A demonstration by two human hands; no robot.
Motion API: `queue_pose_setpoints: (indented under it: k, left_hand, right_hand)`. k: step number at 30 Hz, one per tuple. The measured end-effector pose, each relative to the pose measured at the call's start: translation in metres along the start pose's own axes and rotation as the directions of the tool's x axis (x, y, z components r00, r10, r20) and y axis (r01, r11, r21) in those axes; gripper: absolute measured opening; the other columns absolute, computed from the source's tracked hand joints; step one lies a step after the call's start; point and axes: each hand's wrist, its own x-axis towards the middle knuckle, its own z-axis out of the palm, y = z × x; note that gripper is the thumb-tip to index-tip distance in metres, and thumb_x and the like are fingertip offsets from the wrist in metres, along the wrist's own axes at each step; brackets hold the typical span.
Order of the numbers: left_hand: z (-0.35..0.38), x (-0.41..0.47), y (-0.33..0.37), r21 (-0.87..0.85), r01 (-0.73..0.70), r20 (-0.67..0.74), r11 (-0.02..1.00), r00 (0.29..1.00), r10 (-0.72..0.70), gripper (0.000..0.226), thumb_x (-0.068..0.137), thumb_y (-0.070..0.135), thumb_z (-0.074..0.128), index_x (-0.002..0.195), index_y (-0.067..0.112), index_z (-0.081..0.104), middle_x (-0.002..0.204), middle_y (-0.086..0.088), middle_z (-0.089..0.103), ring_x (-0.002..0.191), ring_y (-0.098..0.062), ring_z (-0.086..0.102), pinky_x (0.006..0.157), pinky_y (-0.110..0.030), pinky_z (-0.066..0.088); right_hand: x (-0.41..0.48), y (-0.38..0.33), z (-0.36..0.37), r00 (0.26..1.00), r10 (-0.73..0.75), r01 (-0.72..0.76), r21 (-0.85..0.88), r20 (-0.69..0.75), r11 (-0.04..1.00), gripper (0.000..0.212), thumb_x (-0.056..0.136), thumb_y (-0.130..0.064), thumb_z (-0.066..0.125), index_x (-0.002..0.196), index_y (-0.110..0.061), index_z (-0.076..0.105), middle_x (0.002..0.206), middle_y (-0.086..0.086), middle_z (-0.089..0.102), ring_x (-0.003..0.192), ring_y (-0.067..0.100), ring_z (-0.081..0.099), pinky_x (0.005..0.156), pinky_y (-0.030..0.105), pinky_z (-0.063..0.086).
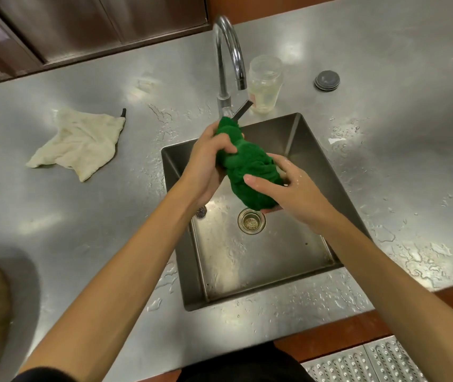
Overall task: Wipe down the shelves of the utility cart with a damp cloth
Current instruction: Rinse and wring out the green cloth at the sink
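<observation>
"So, where is the green cloth (247, 166)?"
"Over the sink (261, 266), just before the faucet (228, 56). I see my left hand (209, 158) curled round its upper end and my right hand (283, 186) wrapped round the lower end, thumb across the front."
"Anything else?"
"A white rag (82, 142) lies on the counter (82, 230), well left of the sink."

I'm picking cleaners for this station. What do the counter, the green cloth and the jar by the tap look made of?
Counter: brushed stainless steel, going by its grey sheen and soft glare. Green cloth: plush terry or microfibre, from its fuzzy nap. Jar: clear plastic or glass; cannot tell which.
</observation>
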Motion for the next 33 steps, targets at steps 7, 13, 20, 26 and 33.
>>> queue_pose_setpoints:
  k: [7,13,20,26,33]
  left_hand:
    - [-0.018,-0.028,0.0,0.239,-0.09,0.073,0.967,0.995,0.075,0.069,0.078,-0.002,0.077,0.139,0.02,0.053,0.119,-0.014,0.07,0.11,-0.029,0.069,0.084,-0.039,0.06]
    - [-0.005,-0.052,-0.008,0.229,-0.15,0.077,0.962,0.988,0.136,0.042,0.083,0.011,0.079,0.122,0.005,0.063,0.099,-0.01,0.077,0.096,-0.026,0.074,0.079,-0.034,0.061]
    - [0.016,-0.094,-0.017,0.217,-0.126,0.155,0.968,0.983,0.094,0.043,0.088,0.024,0.076,0.121,0.0,0.062,0.102,-0.016,0.072,0.09,-0.025,0.072,0.079,-0.036,0.059]
    - [0.043,-0.139,-0.014,0.159,-0.102,0.253,0.982,0.966,0.059,0.043,0.092,0.028,0.071,0.123,0.0,0.058,0.104,-0.018,0.07,0.094,-0.027,0.071,0.082,-0.039,0.061]
    - [0.085,-0.183,-0.027,0.178,-0.156,0.438,0.972,0.897,0.064,0.035,0.09,0.03,0.074,0.075,0.016,0.046,0.071,-0.007,0.054,0.064,-0.019,0.06,0.059,-0.031,0.056]
  right_hand:
    - [-0.026,0.004,-0.011,0.959,-0.109,0.056,-0.203,-0.262,0.978,0.077,0.054,-0.063,0.08,0.114,-0.025,0.053,0.121,-0.007,0.061,0.109,0.009,0.062,0.089,0.038,0.057]
    - [-0.06,0.008,-0.013,0.88,-0.259,0.153,-0.279,-0.399,0.948,0.021,0.087,-0.038,0.07,0.085,-0.019,0.062,0.075,-0.004,0.074,0.072,0.009,0.072,0.063,0.026,0.055]
    - [-0.125,0.015,0.026,0.962,-0.177,0.101,-0.334,-0.207,0.937,0.049,0.072,-0.043,0.083,0.112,-0.026,0.061,0.1,-0.004,0.069,0.082,0.007,0.069,0.072,0.02,0.056]
    - [-0.18,0.012,0.055,0.879,-0.253,0.148,-0.273,-0.404,0.951,0.073,0.065,-0.053,0.082,0.126,-0.026,0.052,0.111,-0.009,0.063,0.087,0.009,0.07,0.075,0.028,0.058]
    - [-0.25,0.015,0.057,0.869,-0.277,0.27,-0.075,-0.411,0.96,0.061,0.083,-0.025,0.077,0.137,-0.025,0.049,0.12,-0.001,0.068,0.104,0.011,0.068,0.082,0.025,0.056]
